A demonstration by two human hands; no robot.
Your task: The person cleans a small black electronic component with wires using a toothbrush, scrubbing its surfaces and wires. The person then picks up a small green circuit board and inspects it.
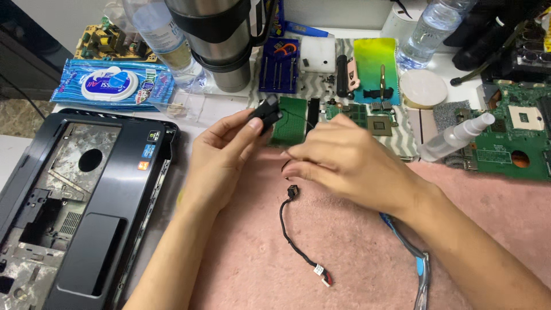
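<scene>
My left hand (221,152) pinches a small black plastic part (266,110) between thumb and fingertips, held up over a small green circuit board (290,120). Just to its right, my right hand (344,158) has its fingers curled together; a thin black wire seems to run from them, but what they grip is hidden. Below the hands a black cable (293,232) with a small black plug at its top end and a red-and-white connector lies on the pink towel (356,258).
A stripped black laptop case (80,201) fills the left. Behind stand a steel mug (221,40), water bottles (427,31), a blue wipes pack (112,83), a spray bottle (456,138) and a green motherboard (516,135) at right. A blue strap (422,267) lies under my right forearm.
</scene>
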